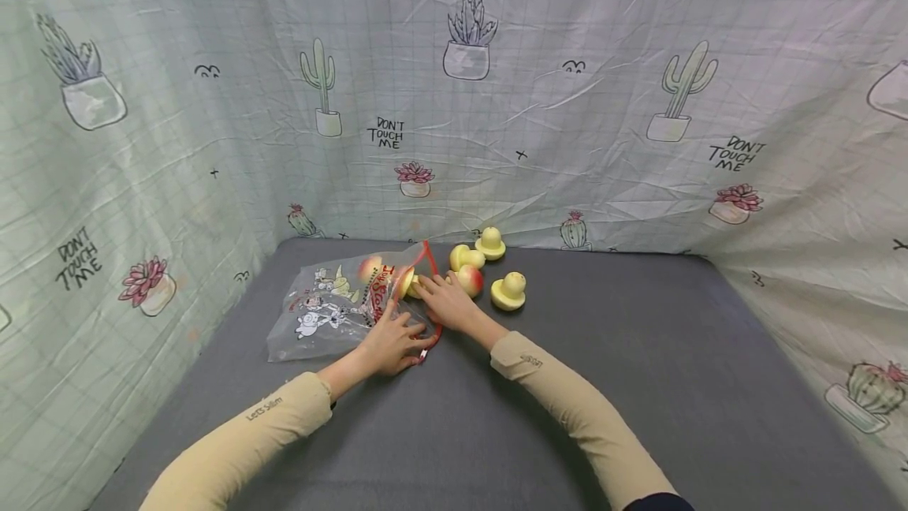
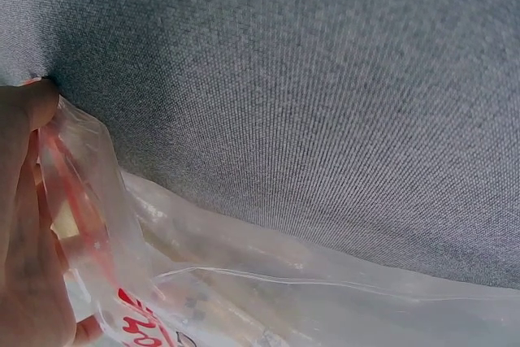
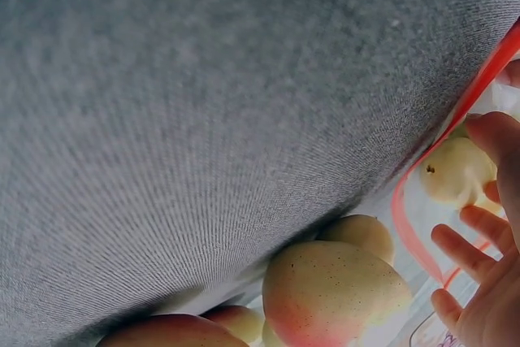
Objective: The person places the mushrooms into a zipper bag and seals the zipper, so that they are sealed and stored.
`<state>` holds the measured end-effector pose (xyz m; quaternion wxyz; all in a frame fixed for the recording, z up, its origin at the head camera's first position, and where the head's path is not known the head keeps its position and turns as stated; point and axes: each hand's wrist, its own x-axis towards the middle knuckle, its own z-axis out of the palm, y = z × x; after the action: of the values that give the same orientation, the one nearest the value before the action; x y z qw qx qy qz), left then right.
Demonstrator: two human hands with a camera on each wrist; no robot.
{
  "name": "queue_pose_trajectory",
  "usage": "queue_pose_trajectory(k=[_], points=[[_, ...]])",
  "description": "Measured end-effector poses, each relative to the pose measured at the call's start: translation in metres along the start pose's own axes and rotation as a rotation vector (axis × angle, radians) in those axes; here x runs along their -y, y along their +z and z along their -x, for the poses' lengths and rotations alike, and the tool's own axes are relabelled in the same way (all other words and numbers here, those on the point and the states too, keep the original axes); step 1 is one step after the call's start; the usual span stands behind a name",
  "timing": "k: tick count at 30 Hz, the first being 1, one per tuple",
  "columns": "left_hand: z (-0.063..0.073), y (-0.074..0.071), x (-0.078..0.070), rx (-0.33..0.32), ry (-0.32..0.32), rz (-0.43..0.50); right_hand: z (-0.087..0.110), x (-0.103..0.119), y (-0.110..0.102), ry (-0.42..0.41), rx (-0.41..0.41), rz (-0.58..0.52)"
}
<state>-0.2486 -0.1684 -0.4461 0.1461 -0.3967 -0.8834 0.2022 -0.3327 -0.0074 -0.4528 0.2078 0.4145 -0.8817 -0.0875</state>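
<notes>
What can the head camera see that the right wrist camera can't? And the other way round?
Only the head view shows the tan sleeves and the words DON'T TOUCH ME on the curtain. Only the right wrist view shows the dark mark on the mushroom shape at the mouth of the bag. Both show the right hand, the bag's red edge, mushroom shapes outside it and the grey table.
</notes>
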Motion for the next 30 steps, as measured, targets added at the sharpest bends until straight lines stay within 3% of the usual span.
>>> queue_pose_trajectory(k=[14, 30], points=[[0.0, -0.003, -0.002, 0.044, -0.024, -0.055, -0.006, 0.001, -0.001, -0.005, 0.04, 0.006], [-0.001, -0.007, -0.005, 0.086, -0.042, -0.04, -0.01, 0.004, 0.004, -0.016, 0.059, 0.082]])
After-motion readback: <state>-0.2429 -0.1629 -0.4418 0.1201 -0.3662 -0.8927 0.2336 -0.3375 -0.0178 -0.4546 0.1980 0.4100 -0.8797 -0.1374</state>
